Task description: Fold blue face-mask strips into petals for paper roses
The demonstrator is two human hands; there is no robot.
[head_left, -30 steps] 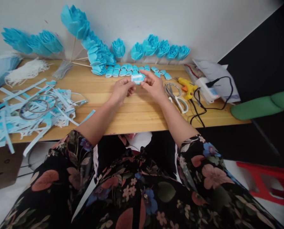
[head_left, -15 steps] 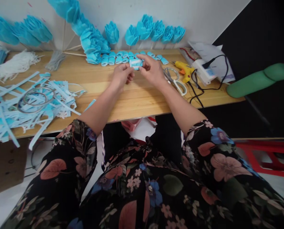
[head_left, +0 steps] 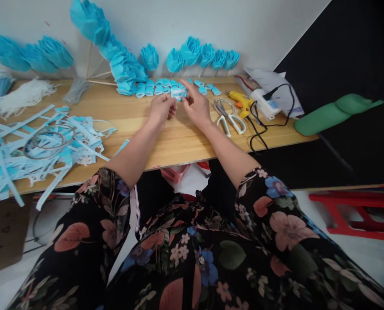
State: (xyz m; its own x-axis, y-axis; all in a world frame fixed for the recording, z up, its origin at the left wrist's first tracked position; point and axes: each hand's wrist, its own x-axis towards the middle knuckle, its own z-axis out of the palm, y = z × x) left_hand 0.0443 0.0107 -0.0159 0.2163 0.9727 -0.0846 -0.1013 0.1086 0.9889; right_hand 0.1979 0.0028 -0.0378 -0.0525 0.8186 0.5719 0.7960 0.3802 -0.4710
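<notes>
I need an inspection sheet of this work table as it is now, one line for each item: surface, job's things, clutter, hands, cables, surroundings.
Surface: wooden table, pale boards.
Job's things: small blue piece held above the table; row of rolled pieces behind it; blue flowers on sticks against the wall.
Clutter: blue strips in a pile at the left, wire ring on them; white threads at the far left; scissors and yellow glue gun at the right.
Hands: left hand and right hand both pinch the blue piece.
Cables: black cable loops from a white box across the table's right end.
Surroundings: white wall; green object and red frame at the right.
</notes>
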